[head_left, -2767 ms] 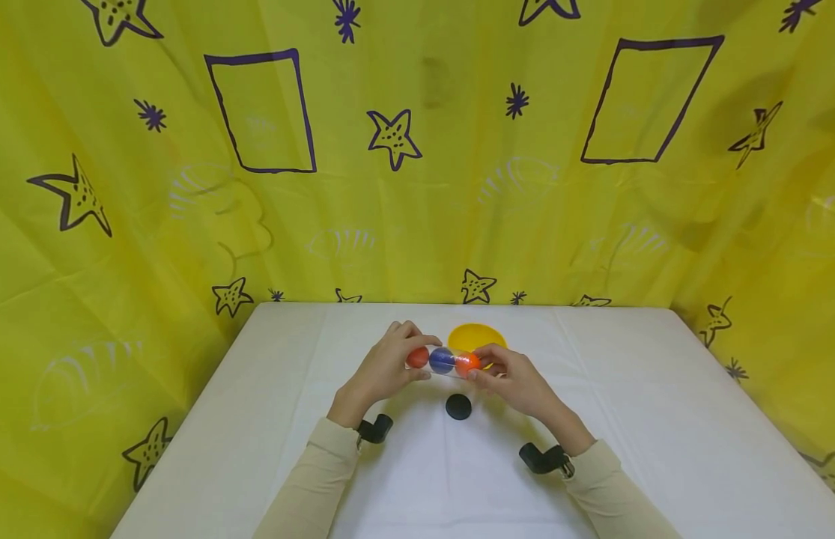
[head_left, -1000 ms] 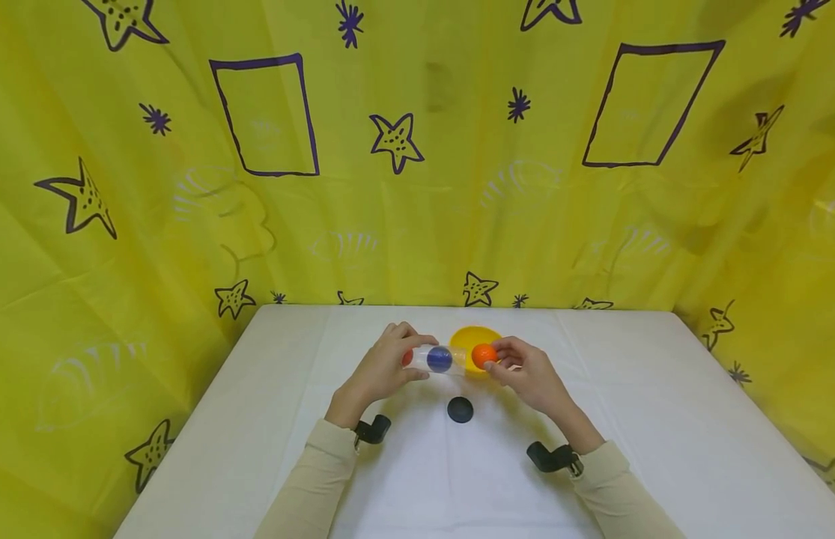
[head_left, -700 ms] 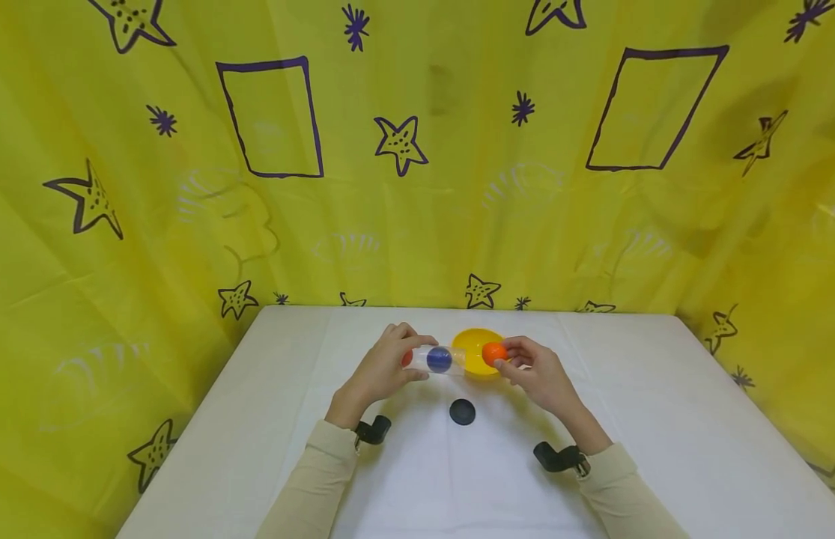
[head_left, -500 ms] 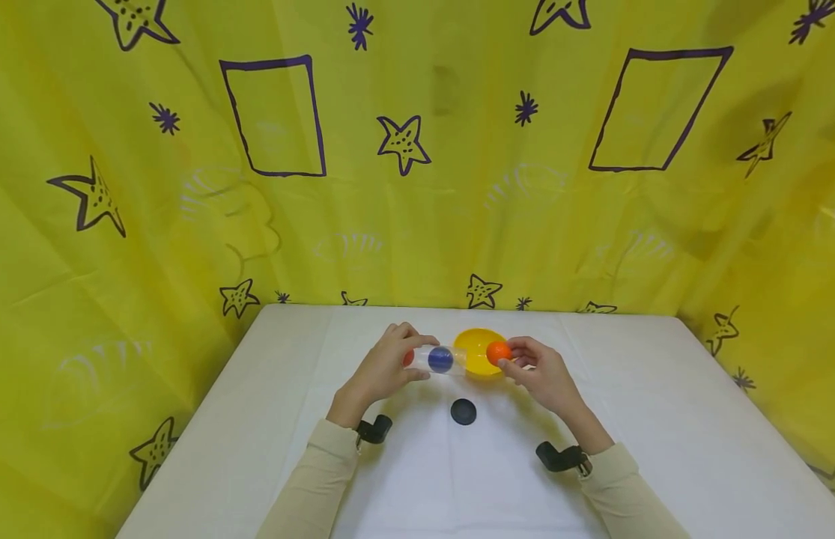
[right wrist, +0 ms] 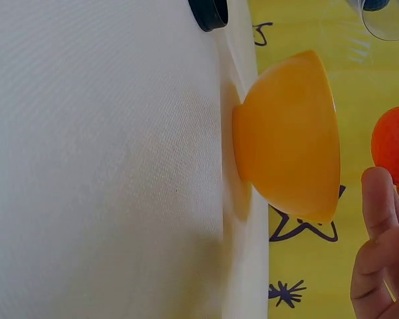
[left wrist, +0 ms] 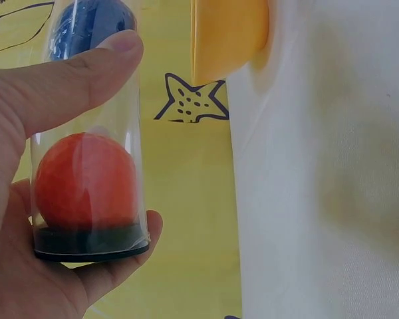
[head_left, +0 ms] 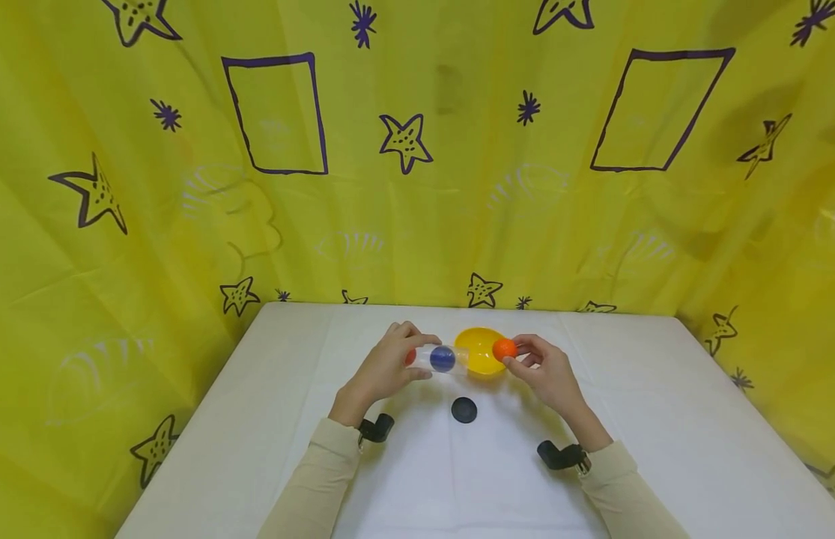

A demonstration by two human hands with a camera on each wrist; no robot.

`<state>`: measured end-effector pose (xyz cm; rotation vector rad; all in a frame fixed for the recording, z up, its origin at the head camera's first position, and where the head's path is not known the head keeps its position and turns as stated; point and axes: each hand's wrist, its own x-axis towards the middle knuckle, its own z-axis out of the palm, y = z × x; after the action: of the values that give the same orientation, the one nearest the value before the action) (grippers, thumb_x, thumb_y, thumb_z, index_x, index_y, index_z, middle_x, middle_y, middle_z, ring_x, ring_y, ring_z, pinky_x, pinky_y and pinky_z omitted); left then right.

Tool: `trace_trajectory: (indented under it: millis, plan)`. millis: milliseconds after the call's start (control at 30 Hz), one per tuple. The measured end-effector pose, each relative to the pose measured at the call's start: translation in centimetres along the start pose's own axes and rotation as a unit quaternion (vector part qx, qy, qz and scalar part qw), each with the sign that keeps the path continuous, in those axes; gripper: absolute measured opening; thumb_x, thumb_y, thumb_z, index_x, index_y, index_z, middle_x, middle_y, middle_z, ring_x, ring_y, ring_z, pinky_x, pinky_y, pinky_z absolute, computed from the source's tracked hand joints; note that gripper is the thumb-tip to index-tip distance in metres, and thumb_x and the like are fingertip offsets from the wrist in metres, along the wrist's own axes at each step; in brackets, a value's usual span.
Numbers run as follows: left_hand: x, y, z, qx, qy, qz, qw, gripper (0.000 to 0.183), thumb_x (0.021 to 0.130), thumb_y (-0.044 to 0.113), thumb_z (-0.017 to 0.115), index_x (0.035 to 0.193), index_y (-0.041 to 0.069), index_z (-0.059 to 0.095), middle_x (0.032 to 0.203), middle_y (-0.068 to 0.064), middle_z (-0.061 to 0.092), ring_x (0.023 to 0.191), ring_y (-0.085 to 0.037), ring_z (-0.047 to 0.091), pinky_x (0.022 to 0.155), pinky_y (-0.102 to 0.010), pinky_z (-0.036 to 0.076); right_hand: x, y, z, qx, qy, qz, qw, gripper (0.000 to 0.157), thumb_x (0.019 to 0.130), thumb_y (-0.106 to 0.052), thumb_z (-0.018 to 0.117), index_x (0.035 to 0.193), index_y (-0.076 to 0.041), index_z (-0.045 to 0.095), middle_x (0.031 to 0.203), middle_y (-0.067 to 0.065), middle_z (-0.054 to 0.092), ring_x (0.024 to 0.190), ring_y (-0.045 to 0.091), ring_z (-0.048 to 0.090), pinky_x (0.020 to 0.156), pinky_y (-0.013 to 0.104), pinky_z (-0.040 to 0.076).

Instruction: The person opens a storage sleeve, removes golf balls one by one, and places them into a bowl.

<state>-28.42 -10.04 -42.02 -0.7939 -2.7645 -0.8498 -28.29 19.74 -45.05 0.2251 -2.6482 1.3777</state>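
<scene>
My left hand point(head_left: 385, 364) grips a clear plastic tube point(left wrist: 134, 119), held sideways above the table with its uncapped end toward the right. Inside are a red ball point(left wrist: 86, 181), beside the black cap point(left wrist: 92, 243) at the left end, and a blue ball point(head_left: 442, 358) near the middle. In the head view my right hand point(head_left: 547, 372) pinches an orange ball point(head_left: 504, 349) by its fingertips, apart from the tube. That ball appears over the right rim of a yellow bowl point(right wrist: 289, 136), which stands upright on the table behind the tube.
A loose black cap point(head_left: 464, 410) lies on the white tablecloth point(head_left: 457, 486) in front of the tube. Behind the table hangs a yellow curtain point(head_left: 444, 217) with drawn stars. Each wrist wears a black camera mount point(head_left: 560, 455).
The orange ball, earlier inside the tube's right end, has come out in my right hand and moved rightward to the bowl's right side. My left hand and tube stay nearly in place.
</scene>
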Motion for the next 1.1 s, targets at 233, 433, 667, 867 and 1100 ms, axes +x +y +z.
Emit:
trace_trajectory:
  millis: [233,433,667,867,1100]
  plan:
    - [0.0,0.0,0.1,-0.001,-0.002,-0.002,1.0000,0.047,0.078,0.025,0.080,0.122,0.033,0.063,0.105,0.006,0.053,0.100,-0.013,0.041,0.081,-0.028,0.045,0.5,-0.1,0.5,0.009,0.000,-0.004,1.000,0.043,0.082,-0.036,0.076,0.117,-0.014,0.060,0.105,0.010,0.066,0.076,0.021,0.054,0.055,0.022,0.045]
    - [0.0,0.1,0.1,0.008,-0.007,-0.002,0.9999,0.047,0.079,0.027,0.079,0.122,0.034,0.063,0.105,0.007,0.052,0.099,-0.012,0.040,0.079,-0.026,0.043,1.2,-0.2,1.0,-0.013,0.006,-0.009,1.000,0.042,0.083,-0.033,0.076,0.117,-0.015,0.060,0.104,0.010,0.066,0.075,0.020,0.051,0.055,0.021,0.043]
    - [-0.1,0.2,0.0,0.011,-0.009,-0.006,0.9999,0.046,0.079,0.030,0.079,0.122,0.034,0.063,0.104,0.007,0.051,0.097,-0.012,0.040,0.075,-0.025,0.043,2.2,-0.2,1.4,-0.021,-0.002,-0.001,1.000,0.042,0.082,-0.034,0.076,0.116,-0.015,0.060,0.106,0.009,0.066,0.071,0.022,0.046,0.051,0.022,0.037]
    - [-0.1,0.2,0.0,0.013,-0.008,-0.007,0.9999,0.047,0.079,0.029,0.079,0.123,0.034,0.063,0.104,0.007,0.051,0.097,-0.012,0.040,0.075,-0.025,0.043,2.9,-0.2,1.8,-0.029,-0.016,0.010,0.999,0.044,0.083,-0.035,0.075,0.119,-0.015,0.060,0.107,0.009,0.064,0.076,0.022,0.046,0.054,0.021,0.038]
    - [-0.1,0.2,0.0,0.012,-0.007,-0.001,0.9999,0.046,0.079,0.030,0.079,0.121,0.034,0.063,0.104,0.007,0.051,0.096,-0.012,0.040,0.074,-0.024,0.043,3.4,0.3,2.0,-0.043,-0.024,0.010,0.999,0.045,0.082,-0.035,0.076,0.118,-0.014,0.062,0.106,0.008,0.066,0.075,0.022,0.047,0.057,0.022,0.039]
